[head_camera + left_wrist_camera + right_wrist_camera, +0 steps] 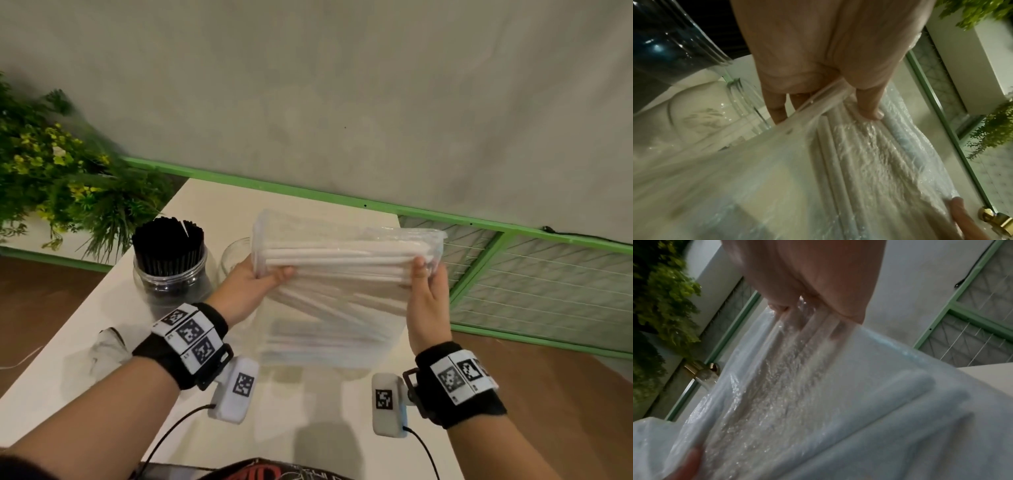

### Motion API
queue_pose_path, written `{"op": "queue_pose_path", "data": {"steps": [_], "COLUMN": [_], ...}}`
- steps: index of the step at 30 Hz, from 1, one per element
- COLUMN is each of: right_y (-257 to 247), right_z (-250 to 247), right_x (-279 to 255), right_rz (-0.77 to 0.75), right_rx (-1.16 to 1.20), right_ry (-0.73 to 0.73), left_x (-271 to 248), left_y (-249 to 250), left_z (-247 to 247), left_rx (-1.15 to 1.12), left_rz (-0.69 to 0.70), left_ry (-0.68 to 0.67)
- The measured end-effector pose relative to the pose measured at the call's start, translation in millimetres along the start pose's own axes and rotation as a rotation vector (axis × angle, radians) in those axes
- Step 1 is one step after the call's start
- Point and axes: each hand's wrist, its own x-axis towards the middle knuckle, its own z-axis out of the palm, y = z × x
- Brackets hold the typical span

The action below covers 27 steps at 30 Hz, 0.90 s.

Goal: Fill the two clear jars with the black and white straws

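Note:
A clear plastic bag of white straws [342, 270] is held above the white table [102, 342]. My left hand [260, 277] grips its left end, thumb on top, and my right hand [424, 274] grips its right end. In the left wrist view the left hand [824, 104] pinches the bag of white straws [859, 154]. The right wrist view shows the right hand [818, 309] with fingers behind the bag's film [797, 386]. A clear jar [171, 274] at the left is packed with black straws [168, 240]. A second clear jar [236, 257] stands behind the bag, mostly hidden.
A crumpled clear wrapper [109, 346] lies on the table's left part. A green leafy plant [51, 171] stands at the far left. A green-framed mesh panel [531, 284] lies to the right, below a grey wall. Cables trail from both wrist cameras.

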Motion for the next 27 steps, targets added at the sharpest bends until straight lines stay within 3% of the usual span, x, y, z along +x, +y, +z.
{"op": "queue_pose_path", "data": {"steps": [10,16,23,27], "right_y": [-17.3,-18.9,-26.9,-14.8], "right_z": [-1.5,-9.6,-14.1,-15.2], "right_x": [-1.6,14.1,19.0,17.9], "right_rz": [0.05,-0.026,-0.077,-0.093], "right_rx": [0.181,0.067,0.06,0.016], "right_ry": [0.029,0.162,0.155,0.16], "left_x": [-8.0,-9.4,-11.0,-7.8], "left_y": [15.6,24.4,35.2,24.5], "left_z": [0.0,-9.0,-7.9,-15.1], "left_rx": [0.167,0.133,0.079,0.085], "left_rz": [-0.043,0.039,0.112,0.066], "left_ry": [-0.041,-0.032,-0.015,0.055]}}
